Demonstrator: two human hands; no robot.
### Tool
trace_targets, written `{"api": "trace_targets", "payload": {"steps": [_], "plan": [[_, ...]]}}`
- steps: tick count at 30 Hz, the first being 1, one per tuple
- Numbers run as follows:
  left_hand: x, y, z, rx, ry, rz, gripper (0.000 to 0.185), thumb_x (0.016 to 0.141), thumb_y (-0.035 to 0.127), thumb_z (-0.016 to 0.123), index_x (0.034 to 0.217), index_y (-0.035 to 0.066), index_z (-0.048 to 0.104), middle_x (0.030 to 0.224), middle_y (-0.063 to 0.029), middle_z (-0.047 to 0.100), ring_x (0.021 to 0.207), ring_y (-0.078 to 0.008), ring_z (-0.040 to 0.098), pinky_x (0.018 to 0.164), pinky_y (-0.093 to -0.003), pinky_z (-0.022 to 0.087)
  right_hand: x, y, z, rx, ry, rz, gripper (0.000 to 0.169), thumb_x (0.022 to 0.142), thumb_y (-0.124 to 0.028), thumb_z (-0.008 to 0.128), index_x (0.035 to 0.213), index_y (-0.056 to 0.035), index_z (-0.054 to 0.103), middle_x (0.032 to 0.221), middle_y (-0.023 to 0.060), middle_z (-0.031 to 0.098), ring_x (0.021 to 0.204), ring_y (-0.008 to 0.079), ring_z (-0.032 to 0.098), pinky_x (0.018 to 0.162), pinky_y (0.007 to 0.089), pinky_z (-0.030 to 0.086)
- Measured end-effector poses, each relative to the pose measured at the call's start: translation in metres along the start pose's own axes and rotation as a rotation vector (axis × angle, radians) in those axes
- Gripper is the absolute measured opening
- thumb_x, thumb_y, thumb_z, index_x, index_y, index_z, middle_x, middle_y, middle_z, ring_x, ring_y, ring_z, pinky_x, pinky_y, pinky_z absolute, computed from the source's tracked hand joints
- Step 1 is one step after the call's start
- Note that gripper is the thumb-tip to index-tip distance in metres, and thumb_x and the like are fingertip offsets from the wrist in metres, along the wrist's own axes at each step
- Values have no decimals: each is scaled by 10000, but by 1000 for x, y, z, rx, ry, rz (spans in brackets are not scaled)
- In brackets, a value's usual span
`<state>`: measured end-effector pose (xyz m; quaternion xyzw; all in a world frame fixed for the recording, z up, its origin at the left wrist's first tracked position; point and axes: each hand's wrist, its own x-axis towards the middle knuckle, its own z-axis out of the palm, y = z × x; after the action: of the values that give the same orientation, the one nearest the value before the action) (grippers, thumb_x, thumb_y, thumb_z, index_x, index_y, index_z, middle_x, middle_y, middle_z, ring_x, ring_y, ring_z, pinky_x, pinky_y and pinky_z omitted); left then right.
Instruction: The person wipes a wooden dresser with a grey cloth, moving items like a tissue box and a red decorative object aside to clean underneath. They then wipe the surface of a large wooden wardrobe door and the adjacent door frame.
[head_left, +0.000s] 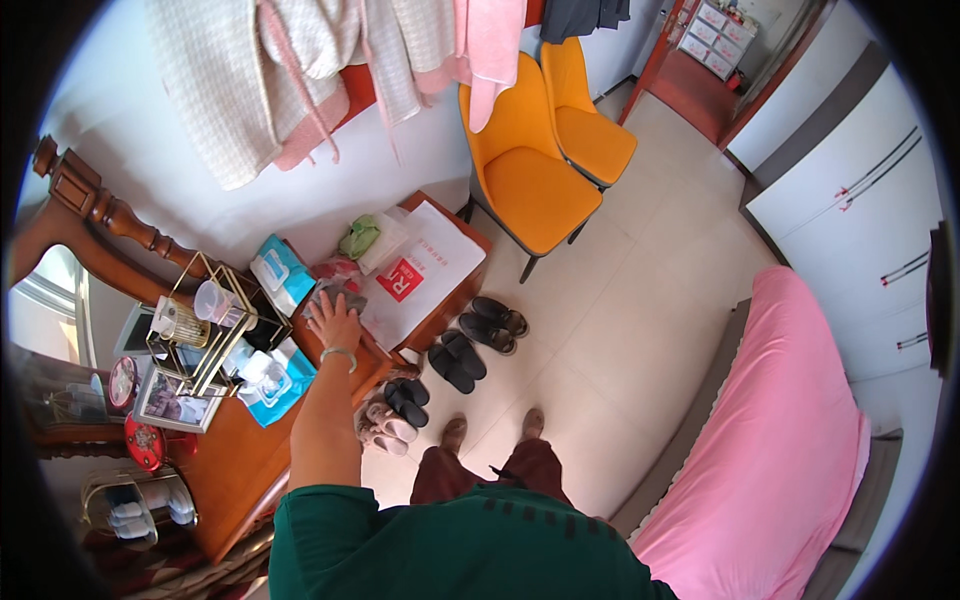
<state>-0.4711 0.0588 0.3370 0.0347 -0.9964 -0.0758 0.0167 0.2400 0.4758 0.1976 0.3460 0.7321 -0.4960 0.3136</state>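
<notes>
My left hand (335, 324) reaches out over a brown wooden dressing table (225, 457), its fingers spread. Its fingertips lie at a crumpled grey item (351, 302), perhaps a plastic bag or cloth; whether they touch it is hard to tell. A blue and white wipes pack (282, 274) is just beyond my fingers. Another wipes pack (279, 394), with its lid raised, lies beside my forearm. Right of the hand, a white plastic bag with a red printed square (431, 262) is spread flat. Behind it sit a green packet (361, 237) and a red item in clear plastic (337, 271). My right hand is out of view.
A gold wire rack (217, 322) with cups and a photo frame (180, 397) crowd the tabletop. Several pairs of slippers (457, 360) line the floor by the table. Orange chairs (536, 195) stand ahead. A bed with a pink cover (765, 450) is on the right.
</notes>
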Motion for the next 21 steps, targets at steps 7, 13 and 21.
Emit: {"api": "trace_targets", "payload": {"steps": [7, 13, 21], "plan": [[-48, 35, 12, 34, 16, -29, 461, 943, 277, 521, 1392, 173, 496, 1602, -82, 194, 1465, -391, 135, 1145, -589, 165, 28, 11, -137, 555, 236, 220, 251, 980, -264, 494, 1019, -35, 589, 784, 116, 596, 643, 184, 580, 532, 314, 472], [-92, 37, 28, 93, 46, -2, 440, 936, 252, 538, 1367, 167, 515, 1578, -95, 256, 1441, -419, 184, 1123, -594, 213, 20, -61, -229, 623, 397, 262, 267, 978, -264, 501, 1026, -17, 590, 782, 100, 607, 626, 165, 571, 511, 282, 462], [-114, 45, 41, 108, 21, 37, 472, 911, 230, 556, 1378, 176, 505, 1583, -96, 246, 1435, -437, 188, 1104, -605, 240, 36, -43, -216, 604, 290, 306, 292, 996, -288, 482, 1052, -29, 604, 840, 124, 655, 673, 205, 615, 595, 346, 527]]}}
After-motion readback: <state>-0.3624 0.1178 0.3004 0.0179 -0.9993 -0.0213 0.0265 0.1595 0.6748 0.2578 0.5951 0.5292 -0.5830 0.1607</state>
